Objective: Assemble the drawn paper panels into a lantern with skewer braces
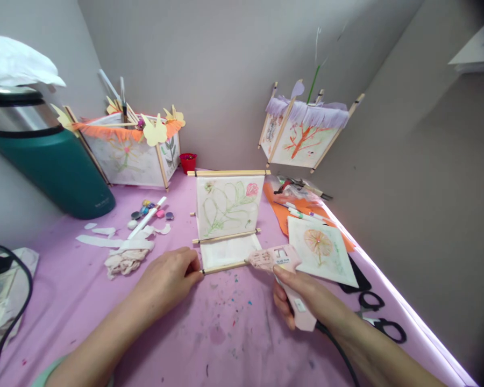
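In the middle of the table stands a lantern-like frame of wooden sticks, with an upright paper panel bearing green vines and a pink flower. My left hand pinches the left end of its front wooden stick, close to the table. Wrapped around the handle of a pink hot glue gun is my right hand. The gun's nozzle points left and sits at or very near the right end of that front stick; whether they touch I cannot tell. White paper lies between the two lower sticks.
A decorated box and a green bottle stand at the left. Another box hangs at the right. Flower-drawn paper, scissors and markers lie right; paper scraps lie left. The gun's cord trails forward.
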The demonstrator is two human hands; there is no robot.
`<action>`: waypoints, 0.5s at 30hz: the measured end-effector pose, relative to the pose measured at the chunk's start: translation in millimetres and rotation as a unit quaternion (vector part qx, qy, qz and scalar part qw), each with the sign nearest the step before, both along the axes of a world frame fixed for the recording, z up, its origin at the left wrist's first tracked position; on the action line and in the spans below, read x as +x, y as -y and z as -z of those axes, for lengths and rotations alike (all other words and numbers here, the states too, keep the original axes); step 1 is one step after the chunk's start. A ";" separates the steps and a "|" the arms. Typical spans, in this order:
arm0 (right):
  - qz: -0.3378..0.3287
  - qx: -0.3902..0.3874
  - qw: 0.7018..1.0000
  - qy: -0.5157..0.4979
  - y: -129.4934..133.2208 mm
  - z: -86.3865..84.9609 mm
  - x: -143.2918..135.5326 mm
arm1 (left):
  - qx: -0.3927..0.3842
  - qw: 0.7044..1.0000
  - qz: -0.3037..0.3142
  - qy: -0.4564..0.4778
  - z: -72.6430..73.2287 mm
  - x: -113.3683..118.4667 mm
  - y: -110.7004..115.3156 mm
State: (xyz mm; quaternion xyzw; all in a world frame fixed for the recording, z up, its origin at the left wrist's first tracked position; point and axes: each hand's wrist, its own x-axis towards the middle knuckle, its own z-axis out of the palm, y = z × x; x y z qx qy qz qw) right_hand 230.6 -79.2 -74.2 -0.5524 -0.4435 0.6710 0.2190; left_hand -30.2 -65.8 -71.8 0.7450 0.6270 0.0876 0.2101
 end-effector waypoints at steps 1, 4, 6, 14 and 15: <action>0.002 -0.002 1.000 0.003 0.5 -0.4 1.2 | 0.001 1.000 0.000 0.000 0.2 0.1 0.0; 0.007 -0.004 1.000 -0.001 1.7 -1.0 3.4 | -0.001 1.000 -0.002 -0.003 0.1 0.5 -0.3; 0.007 -0.004 1.000 -0.002 1.9 -1.0 3.4 | -0.006 1.000 -0.003 -0.004 -0.6 0.7 -0.6; 0.029 -0.001 1.000 0.008 0.4 -3.2 5.5 | -0.005 1.000 -0.002 -0.001 -2.1 1.4 -0.1; 0.029 0.002 1.000 0.007 0.8 -3.6 6.7 | -0.004 1.000 -0.002 0.000 -1.7 1.4 -0.1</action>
